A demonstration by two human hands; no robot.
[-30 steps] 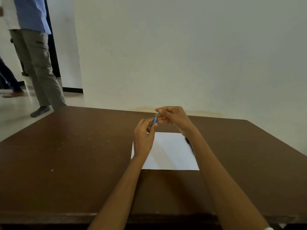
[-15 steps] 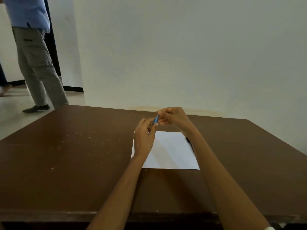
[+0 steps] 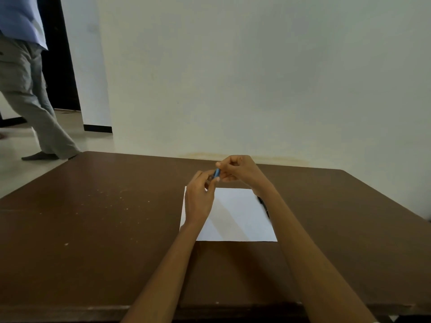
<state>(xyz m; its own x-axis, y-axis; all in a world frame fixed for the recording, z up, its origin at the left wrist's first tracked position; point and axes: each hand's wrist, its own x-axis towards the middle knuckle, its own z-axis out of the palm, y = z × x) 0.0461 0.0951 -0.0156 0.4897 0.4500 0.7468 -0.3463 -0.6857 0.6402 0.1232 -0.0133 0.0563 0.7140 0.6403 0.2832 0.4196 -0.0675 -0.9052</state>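
Over the paper [image 3: 240, 220] on the table [image 3: 93, 229], both forearms have hardly shifted. The left hand [image 3: 199, 201] pinches the blue pen [image 3: 217, 172] from below, above the paper's far edge. The right hand [image 3: 238, 169] curls round its top, so pulling it apart looks unfinished. Beyond, a walker [image 3: 28, 89] has stepped left.

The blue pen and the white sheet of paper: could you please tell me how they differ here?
The blue pen is held in the air, pinched between the left hand and the right hand; the sheet of paper lies flat on the table, gripped by neither. The pen is small and mostly hidden by fingers; the paper is broad and largely in view. Both are near the table's middle.
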